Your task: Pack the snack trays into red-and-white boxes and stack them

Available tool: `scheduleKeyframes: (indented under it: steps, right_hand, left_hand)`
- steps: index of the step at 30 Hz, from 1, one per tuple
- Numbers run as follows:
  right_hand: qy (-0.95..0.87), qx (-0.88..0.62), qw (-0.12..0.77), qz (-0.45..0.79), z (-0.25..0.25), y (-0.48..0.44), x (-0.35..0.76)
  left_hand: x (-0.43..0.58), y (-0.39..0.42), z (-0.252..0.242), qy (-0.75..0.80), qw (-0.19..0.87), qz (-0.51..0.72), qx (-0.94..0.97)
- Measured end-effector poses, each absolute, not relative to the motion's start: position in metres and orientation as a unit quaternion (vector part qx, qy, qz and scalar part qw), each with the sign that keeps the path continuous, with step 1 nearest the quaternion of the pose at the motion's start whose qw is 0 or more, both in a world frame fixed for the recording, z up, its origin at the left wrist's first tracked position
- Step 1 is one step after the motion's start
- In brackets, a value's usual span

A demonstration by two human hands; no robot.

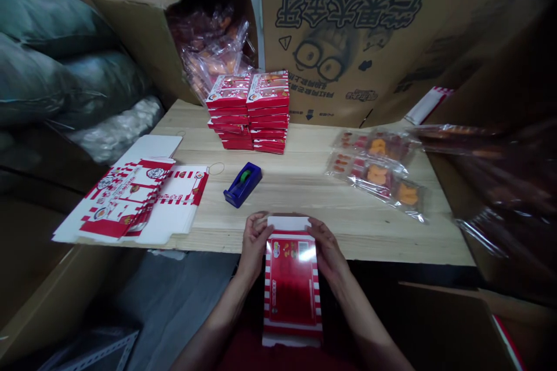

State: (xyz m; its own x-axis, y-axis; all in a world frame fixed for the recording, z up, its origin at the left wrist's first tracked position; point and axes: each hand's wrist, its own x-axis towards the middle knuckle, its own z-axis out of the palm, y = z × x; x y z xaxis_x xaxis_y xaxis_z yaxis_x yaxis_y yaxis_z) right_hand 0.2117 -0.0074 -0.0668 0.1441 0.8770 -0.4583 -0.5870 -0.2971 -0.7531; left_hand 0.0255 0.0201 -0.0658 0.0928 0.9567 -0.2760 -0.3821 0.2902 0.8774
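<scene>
Between my two hands is a red-and-white printed cardboard box, its printed panel facing up and its white end flap standing out at the far end. My left hand grips the flap's left corner, thumb on the upper side. At the right corner my right hand holds it the same way. The box hangs over the table's front edge, close to my body. A blue tape dispenser with a green core lies just beyond my left hand.
Two stacks of packed red boxes stand at the back. Flat printed box blanks lie left; clear packs of orange pieces lie right. An open carton holds more wrapped packs. A large printed carton walls the back of the table.
</scene>
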Motion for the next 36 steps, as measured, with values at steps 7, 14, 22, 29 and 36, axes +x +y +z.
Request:
scheduleKeyframes:
  steps: [7,14,22,29,36]
  right_hand:
    - [-0.202,-0.452,0.449,0.744,-0.047,-0.001,0.231]
    - [-0.264,-0.448,0.504,0.69,-0.061,-0.015,0.234]
    - [-0.418,-0.481,0.457,0.621,-0.064,-0.026,0.251]
    - [-0.455,-0.466,0.394,0.648,-0.043,0.002,0.25]
    - [-0.486,-0.434,0.323,0.686,-0.045,0.015,0.25]
  left_hand:
    - [0.021,0.035,-0.058,0.396,0.789,0.402,0.241]
    - [0.001,0.03,-0.054,0.381,0.757,0.353,0.397]
    - [-0.013,0.032,-0.048,0.369,0.689,0.283,0.556]
    - [0.004,0.053,-0.036,0.356,0.682,0.248,0.589]
    - [0.009,0.066,-0.044,0.349,0.642,0.222,0.645]
